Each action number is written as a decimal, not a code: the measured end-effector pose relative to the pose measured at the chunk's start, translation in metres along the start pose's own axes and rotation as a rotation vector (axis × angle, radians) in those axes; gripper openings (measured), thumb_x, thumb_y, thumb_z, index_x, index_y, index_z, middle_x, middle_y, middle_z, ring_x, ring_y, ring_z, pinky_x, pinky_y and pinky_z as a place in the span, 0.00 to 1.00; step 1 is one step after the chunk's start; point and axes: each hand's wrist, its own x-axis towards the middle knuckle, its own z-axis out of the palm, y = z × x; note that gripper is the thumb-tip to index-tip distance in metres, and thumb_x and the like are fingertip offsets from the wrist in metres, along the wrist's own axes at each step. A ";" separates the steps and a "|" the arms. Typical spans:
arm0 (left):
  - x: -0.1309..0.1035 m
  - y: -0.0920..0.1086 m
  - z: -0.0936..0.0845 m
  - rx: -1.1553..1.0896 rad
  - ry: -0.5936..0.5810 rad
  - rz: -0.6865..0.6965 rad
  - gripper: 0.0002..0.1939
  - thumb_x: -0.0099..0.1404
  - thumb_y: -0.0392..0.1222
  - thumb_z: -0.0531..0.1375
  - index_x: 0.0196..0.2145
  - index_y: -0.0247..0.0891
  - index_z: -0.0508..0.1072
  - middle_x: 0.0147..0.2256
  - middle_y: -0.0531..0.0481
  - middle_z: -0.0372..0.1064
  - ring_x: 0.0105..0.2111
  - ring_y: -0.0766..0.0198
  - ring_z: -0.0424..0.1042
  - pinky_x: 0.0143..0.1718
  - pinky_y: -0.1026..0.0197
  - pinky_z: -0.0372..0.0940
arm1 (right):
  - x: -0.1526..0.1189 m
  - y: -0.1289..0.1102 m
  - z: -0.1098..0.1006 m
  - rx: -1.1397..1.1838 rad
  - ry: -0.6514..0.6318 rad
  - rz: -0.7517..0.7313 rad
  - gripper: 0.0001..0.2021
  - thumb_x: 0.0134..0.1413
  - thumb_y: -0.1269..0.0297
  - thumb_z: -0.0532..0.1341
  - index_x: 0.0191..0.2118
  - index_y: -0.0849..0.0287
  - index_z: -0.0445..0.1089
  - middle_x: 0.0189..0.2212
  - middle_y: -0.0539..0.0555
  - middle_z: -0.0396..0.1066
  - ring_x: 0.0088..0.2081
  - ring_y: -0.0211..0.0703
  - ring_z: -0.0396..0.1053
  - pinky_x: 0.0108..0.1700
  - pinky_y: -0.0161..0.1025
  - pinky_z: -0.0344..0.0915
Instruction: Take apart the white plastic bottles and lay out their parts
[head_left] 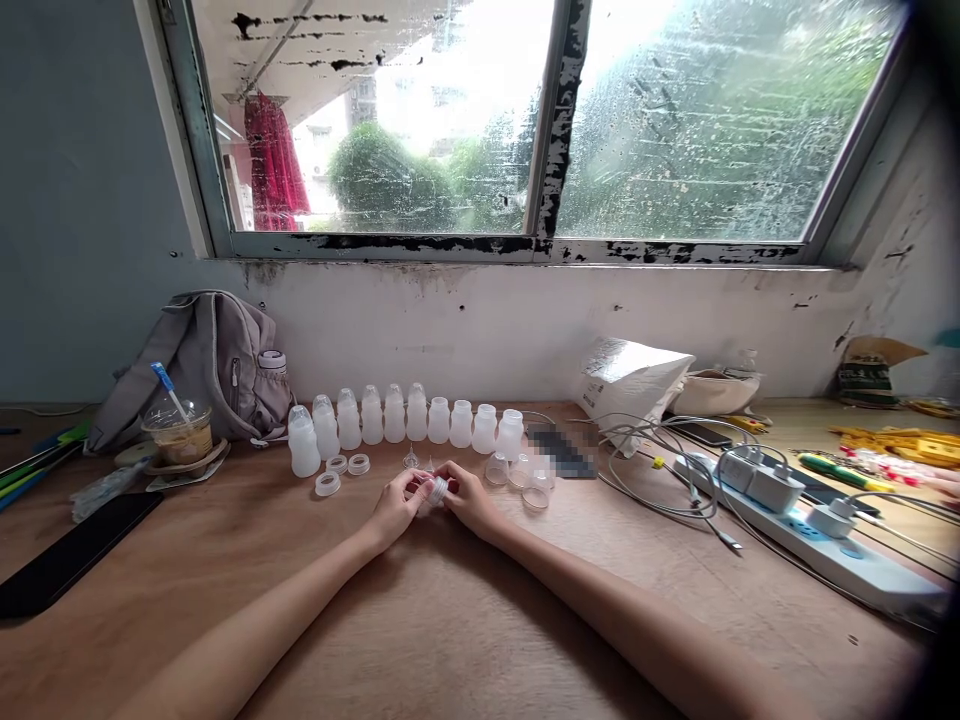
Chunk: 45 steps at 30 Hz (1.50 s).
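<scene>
My left hand (397, 508) and my right hand (472, 503) meet at the middle of the table, both closed around a small white ridged bottle ring (439, 490). Fingers partly cover the ring, so what sits inside it cannot be made out. Just beyond the hands stands a clear bottle nipple (410, 458). Behind them, a row of frosted baby bottles (371, 415) runs sideways; those on the left wear clear domed caps, while several on the right, such as one bottle (485, 430), are uncapped. Three loose white rings (328, 484) lie to the left, and clear caps (535, 498) lie to the right.
A grey backpack (217, 360) and an iced drink cup (180, 432) stand at the left, near a black flat object (75, 555). On the right are a white power strip (862, 560), looped cables (660, 490) and a silvery bag (634, 375). A wall and window rise behind.
</scene>
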 end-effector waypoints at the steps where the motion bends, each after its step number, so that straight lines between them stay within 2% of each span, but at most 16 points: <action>1: 0.001 -0.003 0.000 -0.018 0.025 -0.020 0.19 0.56 0.54 0.53 0.36 0.35 0.68 0.28 0.49 0.67 0.26 0.65 0.66 0.25 0.65 0.61 | 0.000 -0.002 0.000 0.004 -0.001 0.003 0.06 0.48 0.63 0.56 0.33 0.59 0.62 0.23 0.47 0.63 0.22 0.33 0.60 0.23 0.30 0.57; 4: 0.004 -0.011 -0.002 -0.109 0.133 -0.117 0.19 0.57 0.55 0.52 0.35 0.36 0.66 0.26 0.52 0.64 0.22 0.68 0.63 0.23 0.66 0.60 | -0.003 -0.005 0.000 0.013 0.008 0.012 0.10 0.49 0.60 0.55 0.37 0.58 0.60 0.24 0.47 0.63 0.22 0.33 0.60 0.24 0.31 0.58; 9: 0.009 -0.019 -0.003 -0.206 0.251 -0.181 0.17 0.58 0.54 0.50 0.35 0.36 0.64 0.29 0.49 0.61 0.28 0.66 0.64 0.22 0.68 0.60 | 0.008 0.002 0.002 -0.060 0.130 0.016 0.15 0.51 0.59 0.53 0.45 0.57 0.55 0.27 0.48 0.63 0.22 0.35 0.61 0.25 0.32 0.59; 12: 0.009 -0.019 -0.002 -0.223 0.280 -0.182 0.17 0.58 0.53 0.50 0.35 0.37 0.63 0.32 0.48 0.60 0.30 0.66 0.63 0.22 0.68 0.60 | 0.038 0.013 -0.002 -0.157 0.227 0.007 0.18 0.51 0.61 0.51 0.49 0.57 0.53 0.27 0.49 0.64 0.25 0.37 0.63 0.28 0.33 0.59; 15: 0.009 -0.018 -0.001 -0.246 0.307 -0.196 0.17 0.57 0.54 0.51 0.35 0.37 0.62 0.31 0.49 0.60 0.29 0.66 0.63 0.21 0.69 0.60 | 0.078 0.023 -0.010 -0.314 0.304 0.098 0.20 0.50 0.65 0.50 0.51 0.57 0.53 0.26 0.50 0.65 0.27 0.39 0.64 0.31 0.34 0.59; 16: 0.009 -0.018 -0.001 -0.250 0.314 -0.196 0.17 0.57 0.54 0.51 0.35 0.37 0.62 0.31 0.49 0.60 0.29 0.66 0.62 0.20 0.69 0.60 | 0.089 0.026 -0.012 -0.376 0.306 0.160 0.20 0.50 0.66 0.50 0.51 0.58 0.53 0.24 0.50 0.65 0.27 0.40 0.64 0.31 0.35 0.58; 18: 0.009 -0.017 -0.001 -0.251 0.322 -0.189 0.16 0.57 0.53 0.51 0.35 0.37 0.62 0.31 0.49 0.60 0.29 0.66 0.62 0.20 0.69 0.60 | 0.106 0.032 -0.013 -0.405 0.290 0.187 0.20 0.48 0.68 0.51 0.51 0.59 0.55 0.21 0.49 0.64 0.24 0.41 0.63 0.28 0.35 0.57; 20: 0.010 -0.017 0.000 -0.257 0.331 -0.184 0.16 0.56 0.53 0.52 0.35 0.37 0.62 0.31 0.49 0.60 0.29 0.67 0.62 0.19 0.69 0.60 | 0.112 0.035 -0.011 -0.423 0.276 0.187 0.19 0.48 0.69 0.51 0.48 0.59 0.58 0.19 0.48 0.62 0.22 0.40 0.61 0.26 0.35 0.56; 23: 0.009 -0.015 -0.001 -0.273 0.347 -0.183 0.17 0.55 0.53 0.53 0.35 0.37 0.63 0.31 0.49 0.60 0.29 0.67 0.63 0.19 0.70 0.60 | 0.102 0.034 -0.007 -0.462 0.291 0.153 0.12 0.50 0.67 0.50 0.41 0.57 0.62 0.22 0.49 0.62 0.23 0.40 0.60 0.26 0.34 0.55; 27: 0.008 -0.012 -0.002 -0.300 0.348 -0.207 0.18 0.55 0.56 0.52 0.30 0.37 0.63 0.24 0.54 0.58 0.22 0.70 0.61 0.17 0.70 0.58 | 0.073 0.018 -0.013 -0.514 0.328 0.081 0.07 0.51 0.63 0.51 0.34 0.56 0.64 0.34 0.52 0.60 0.28 0.39 0.60 0.29 0.35 0.56; 31: 0.007 -0.010 -0.004 -0.343 0.355 -0.226 0.20 0.53 0.59 0.52 0.24 0.37 0.60 0.18 0.59 0.55 0.15 0.72 0.57 0.15 0.70 0.55 | 0.043 -0.007 -0.030 -0.488 0.354 -0.173 0.06 0.51 0.62 0.54 0.31 0.57 0.64 0.39 0.55 0.57 0.36 0.41 0.61 0.35 0.36 0.59; 33: 0.007 -0.009 -0.004 -0.350 0.358 -0.218 0.20 0.53 0.59 0.53 0.23 0.37 0.59 0.17 0.59 0.55 0.14 0.73 0.57 0.15 0.70 0.54 | 0.030 -0.020 -0.037 -0.433 0.310 -0.216 0.05 0.53 0.63 0.52 0.31 0.57 0.63 0.37 0.54 0.60 0.36 0.41 0.62 0.36 0.36 0.59; 38: 0.005 -0.006 -0.005 -0.355 0.324 -0.196 0.18 0.52 0.56 0.55 0.26 0.36 0.63 0.18 0.58 0.56 0.15 0.73 0.58 0.15 0.70 0.54 | -0.002 -0.033 -0.036 -0.332 0.214 -0.166 0.07 0.52 0.61 0.53 0.36 0.57 0.60 0.34 0.52 0.62 0.34 0.41 0.63 0.38 0.37 0.60; 42: 0.004 -0.004 -0.005 -0.374 0.311 -0.180 0.17 0.52 0.54 0.56 0.30 0.35 0.66 0.20 0.56 0.58 0.18 0.72 0.59 0.16 0.70 0.56 | -0.019 -0.020 -0.022 -0.117 0.116 -0.035 0.26 0.46 0.59 0.58 0.50 0.57 0.48 0.41 0.56 0.62 0.40 0.44 0.63 0.42 0.40 0.61; 45: 0.003 -0.001 -0.006 -0.409 0.297 -0.143 0.16 0.52 0.53 0.57 0.30 0.35 0.66 0.21 0.55 0.58 0.19 0.71 0.60 0.18 0.70 0.57 | -0.023 -0.012 -0.016 0.061 -0.032 0.092 0.27 0.45 0.59 0.59 0.50 0.55 0.47 0.40 0.54 0.64 0.40 0.43 0.65 0.40 0.38 0.62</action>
